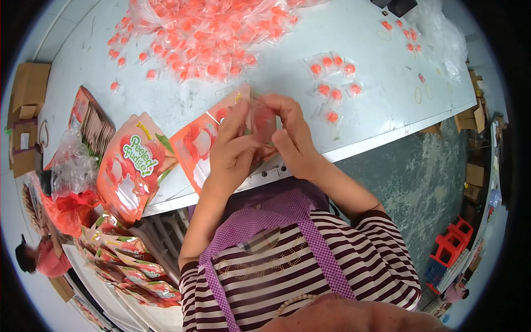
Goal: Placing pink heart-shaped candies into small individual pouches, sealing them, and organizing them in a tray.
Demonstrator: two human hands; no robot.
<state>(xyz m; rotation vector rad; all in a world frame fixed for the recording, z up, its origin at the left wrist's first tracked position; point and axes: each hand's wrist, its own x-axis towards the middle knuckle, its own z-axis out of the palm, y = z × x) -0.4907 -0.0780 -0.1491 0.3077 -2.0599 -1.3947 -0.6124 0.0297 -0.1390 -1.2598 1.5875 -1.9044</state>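
Near the table's front edge, my left hand (229, 157) and my right hand (297, 138) hold a red and clear plastic pouch (264, 123) between them. The left fingers close on its left side. My right hand is curled round its right side, thumb toward the middle. What the pouch contains is hard to make out behind the fingers. Just left of my left hand, a printed pink-red pouch (194, 145) lies on the table. Further left is a larger stack of printed pouches (133, 169). Small clear packets with round orange-red pieces (333, 83) lie in a loose group beyond my right hand.
A large heap of the same packets (204, 41) covers the table's far side. Rubber bands (418, 95) and clear plastic bags (440, 36) lie at the right. Left stand upright pouches (95, 124) and a bag (77, 171); filled pouches (124, 260) sit below. Another person (47, 257) is far left.
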